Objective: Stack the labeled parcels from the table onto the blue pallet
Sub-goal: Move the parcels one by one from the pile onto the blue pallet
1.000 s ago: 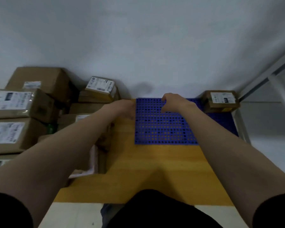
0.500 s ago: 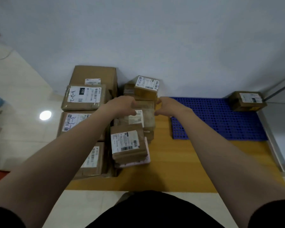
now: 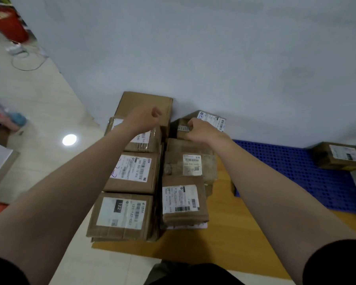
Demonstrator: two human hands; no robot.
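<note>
Several brown labeled parcels are piled on the left part of the wooden table (image 3: pixel 230 233). My right hand (image 3: pixel 200 129) has its fingers curled over the near edge of a small parcel (image 3: pixel 213 120) at the back, by the wall. My left hand (image 3: pixel 144 118) hovers with loosely curled fingers over the large back-left box (image 3: pixel 146 101) and holds nothing. The blue pallet (image 3: pixel 292 169) lies to the right on the table. One small parcel (image 3: pixel 338 156) sits at its far right corner.
Nearer parcels lie in two rows: a taped one (image 3: pixel 132 171), one marked 122 (image 3: pixel 121 214), a worn one (image 3: pixel 190 163) and a small one (image 3: pixel 182 200). A grey wall runs behind. Tiled floor and red and blue clutter are at the left.
The view has swung left from the pallet to the parcel pile. Both hands moved left and farther back; the right hand now lies on the small back parcel.
</note>
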